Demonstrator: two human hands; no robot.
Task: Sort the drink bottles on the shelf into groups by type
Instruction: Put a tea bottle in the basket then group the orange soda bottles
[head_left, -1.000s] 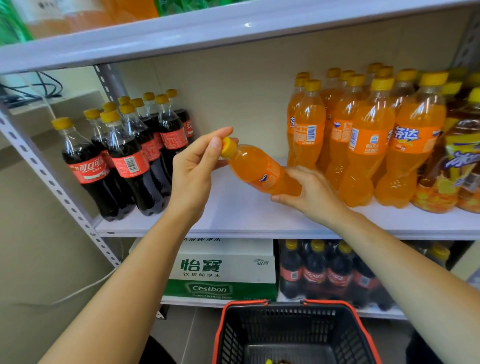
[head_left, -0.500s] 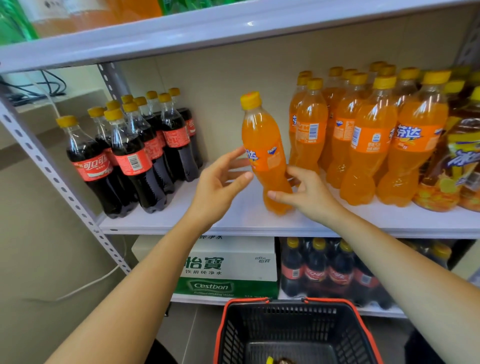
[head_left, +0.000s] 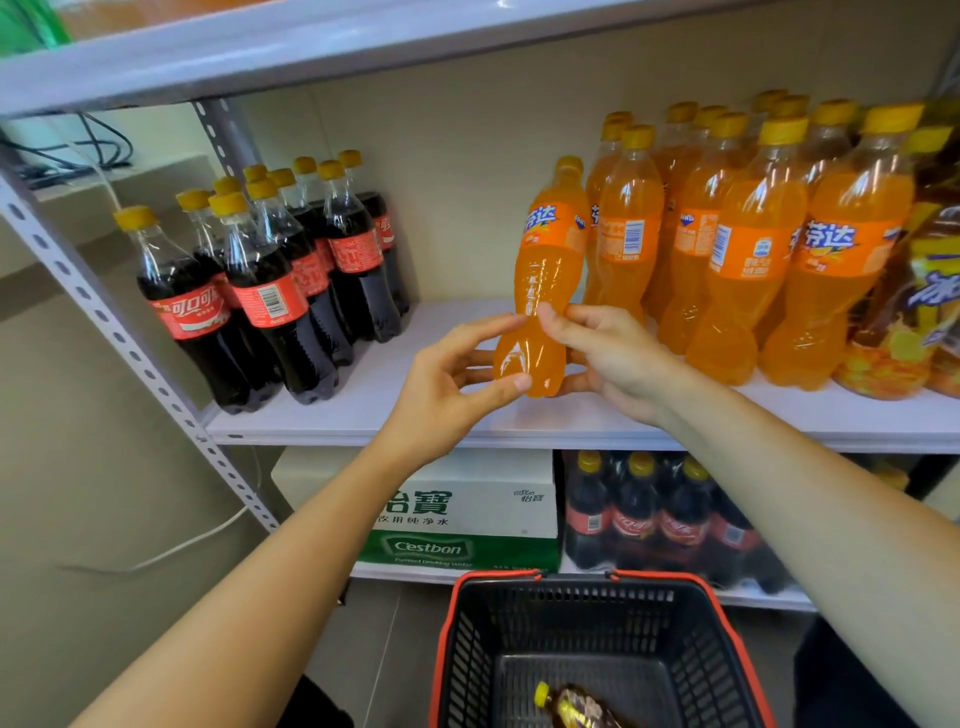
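Since half a second before, you had moved the Fanta bottle (head_left: 543, 270) rightward, and it stood upright just left of the Fanta row (head_left: 748, 249). Your left hand (head_left: 441, 384) curled thumb and fingers round its lower bulge, and your right hand (head_left: 618, 358) pinched its waist. Your fingers hid its base, so I could not tell whether it rested on the shelf board (head_left: 415, 410) or touched the row. The row's right end was cut off. Left of the row, bare board ran to the Coca-Cola bottles (head_left: 275, 291).

Open shelf (head_left: 353, 400) is lying between cola bottles (head_left: 265, 296) and Fanta bottles (head_left: 748, 249), seemingly wall-deep; a held Fanta bottle (head_left: 540, 270) is narrowing it.
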